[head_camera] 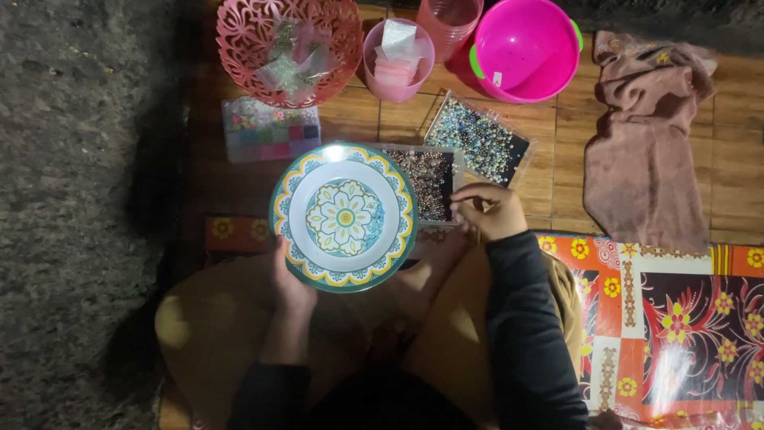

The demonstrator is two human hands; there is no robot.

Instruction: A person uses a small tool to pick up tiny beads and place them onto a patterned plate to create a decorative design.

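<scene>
- Sitting on the floor, a person holds one round patterned plate [344, 216] over the lap; it is white in the middle with a flower motif and a teal and yellow rim.
- Two shallow clear trays of small beads lie beyond the plate: a near bead tray [430, 181] touching the plate's far-right edge, and a far bead tray [477, 142] set askew behind it.
- One flat compartment box [270, 129] of mixed coloured bits lies to the left of the trays.
- One pink lattice basket [288, 48], one small pink cup [398, 60] with clear packets, one stack of pink tumblers [450, 22] and one bright pink basin [525, 48] stand in a row at the far side.
- Left hand [288, 283]: under the plate's near edge, supporting it; its fingers are hidden beneath, so their spread cannot be told.
- Right hand [492, 211]: fingers curled in, tips pinched close together at the near tray's right edge; whether a bead sits between them is too small to tell.
- One brownish cloth [649, 143] lies on the wood-pattern floor [740, 159]; a red floral mat [676, 318] is at the right, dark rough ground [79, 199] at the left.
</scene>
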